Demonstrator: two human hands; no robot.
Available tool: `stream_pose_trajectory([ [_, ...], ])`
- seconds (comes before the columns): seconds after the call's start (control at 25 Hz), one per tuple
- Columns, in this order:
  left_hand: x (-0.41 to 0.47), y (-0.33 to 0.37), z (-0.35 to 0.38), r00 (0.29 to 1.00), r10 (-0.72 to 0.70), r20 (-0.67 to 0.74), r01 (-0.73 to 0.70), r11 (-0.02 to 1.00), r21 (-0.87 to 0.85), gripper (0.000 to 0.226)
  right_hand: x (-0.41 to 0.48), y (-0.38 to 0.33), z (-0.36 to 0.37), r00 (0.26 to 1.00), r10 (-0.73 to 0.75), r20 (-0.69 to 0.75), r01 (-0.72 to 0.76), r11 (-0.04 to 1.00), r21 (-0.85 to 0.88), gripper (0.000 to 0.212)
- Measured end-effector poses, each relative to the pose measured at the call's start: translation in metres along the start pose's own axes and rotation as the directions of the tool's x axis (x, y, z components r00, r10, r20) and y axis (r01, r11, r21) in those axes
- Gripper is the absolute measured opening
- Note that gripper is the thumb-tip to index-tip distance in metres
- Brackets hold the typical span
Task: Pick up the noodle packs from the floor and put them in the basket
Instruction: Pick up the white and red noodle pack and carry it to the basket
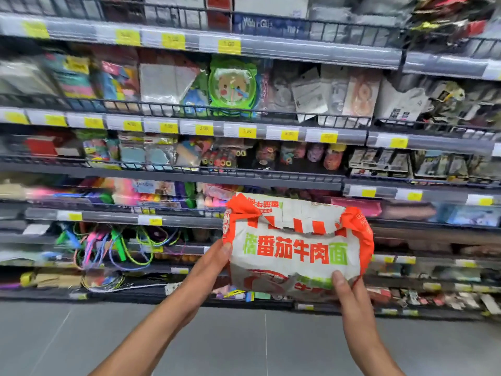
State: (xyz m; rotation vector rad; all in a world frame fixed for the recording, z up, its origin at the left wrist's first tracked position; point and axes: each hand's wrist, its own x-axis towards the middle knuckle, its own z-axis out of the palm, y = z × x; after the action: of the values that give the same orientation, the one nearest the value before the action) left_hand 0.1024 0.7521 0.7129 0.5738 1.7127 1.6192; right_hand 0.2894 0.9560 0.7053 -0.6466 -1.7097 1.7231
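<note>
I hold one noodle pack (295, 245) up in front of me with both hands, well above the floor. It is a white and orange multi-pack with large red and green printed characters. My left hand (214, 263) grips its left edge, thumb on the front. My right hand (348, 293) grips its lower right corner, thumb on the front too. No basket is in view, and no other noodle packs show on the floor.
Store shelves (168, 173) fill the view ahead, stacked with stationery, toys and coloured cords, with yellow price tags on the rails. Grey tiled floor (244, 343) lies below, between me and the lowest shelf.
</note>
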Motion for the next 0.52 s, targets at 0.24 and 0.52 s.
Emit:
stream_pose_trajectory([
  [0.24,-0.065,-0.004,-0.005,0.918,0.068,-0.391,-0.059,0.998,0.035,0.055,0.021,0.002,0.034,0.937,0.108,0.332,-0.093,0.994,-0.060,0.075],
  [0.52,-0.166,-0.026,-0.062,0.666,0.042,-0.744,-0.047,0.999,0.014,0.071,0.003,-0.002,0.146,0.740,0.130,0.660,-0.123,0.991,-0.058,0.042],
])
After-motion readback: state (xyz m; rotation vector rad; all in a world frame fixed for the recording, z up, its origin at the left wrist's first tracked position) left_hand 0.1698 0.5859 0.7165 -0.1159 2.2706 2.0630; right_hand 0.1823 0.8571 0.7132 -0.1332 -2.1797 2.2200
